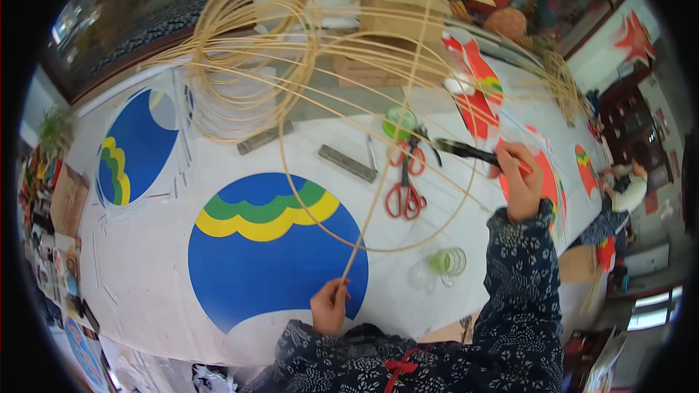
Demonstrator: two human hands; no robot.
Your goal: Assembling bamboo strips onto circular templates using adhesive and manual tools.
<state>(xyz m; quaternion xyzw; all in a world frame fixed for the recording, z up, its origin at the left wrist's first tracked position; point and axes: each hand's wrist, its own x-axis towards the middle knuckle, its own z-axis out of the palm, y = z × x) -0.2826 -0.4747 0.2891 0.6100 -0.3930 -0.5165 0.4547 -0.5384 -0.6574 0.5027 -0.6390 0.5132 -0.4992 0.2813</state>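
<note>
My left hand (pixel 329 308) is closed around the lower end of a thin bamboo strip (pixel 368 217), which rises away from me across the table. In my right hand (pixel 523 182) is a dark, long tool (pixel 470 151) with red at its grip end; its exact kind is not clear. A large blue paper shape (pixel 273 276) with scalloped green and yellow bands lies flat beyond my left hand. Between my hands and farther off lie red-handled scissors (pixel 405 200). A loop of bamboo (pixel 408 249) curves over the table in front of me.
A big coil of bamboo strips (pixel 255 51) fills the far side, near a cardboard box (pixel 404 14). Two grey bars (pixel 348 163) and a green tape roll (pixel 399 124) lie mid-table. A glass jar (pixel 448 262) is near my right arm. Another person (pixel 626 189) is at right.
</note>
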